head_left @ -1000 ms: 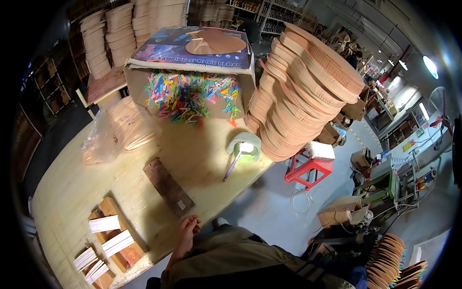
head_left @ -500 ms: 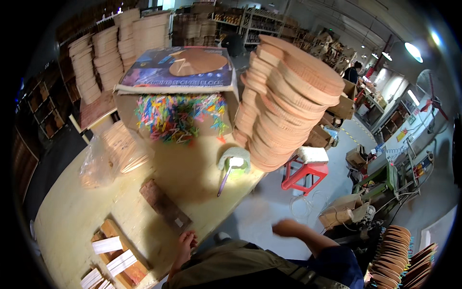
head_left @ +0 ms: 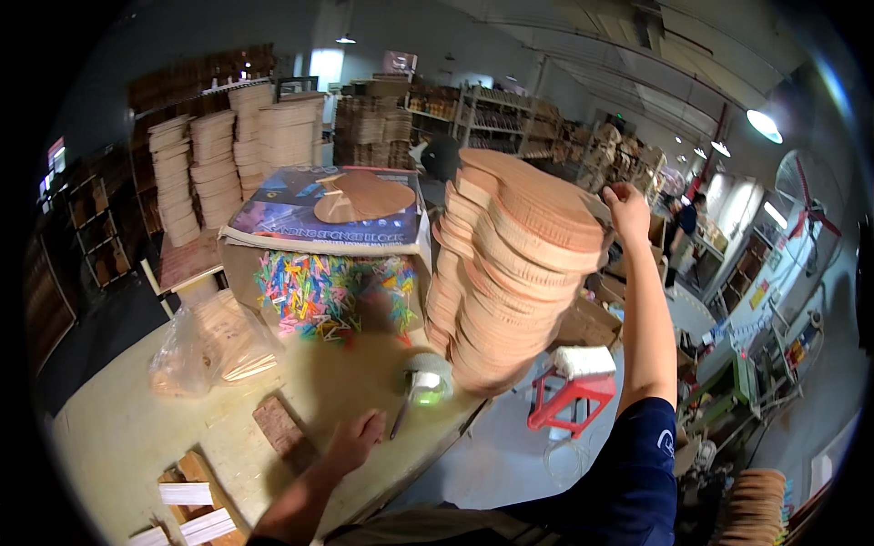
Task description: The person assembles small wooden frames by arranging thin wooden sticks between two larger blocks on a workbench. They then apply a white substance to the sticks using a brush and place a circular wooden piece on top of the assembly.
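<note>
A tall stack of guitar-shaped wooden pieces stands at the table's far right. My right hand reaches out to its top right edge, with fingers closed on the rim of the top wooden panel; the fingertips are partly hidden. Over the near part of the table my left hand is curled closed, and nothing shows in it. Just beyond it sits a small glue cup with a brush leaning in it. A brown wooden block lies to the left of that hand.
An open carton of colourful mini clothespins stands behind, a flat printed box and a thin wooden panel above it. Left are bagged wood strips and a wooden holder. A red stool stands beside the table.
My right hand has risen from low beside my body to the top of the stack. My left hand has moved forward over the table, towards the glue cup. The view has tilted up.
</note>
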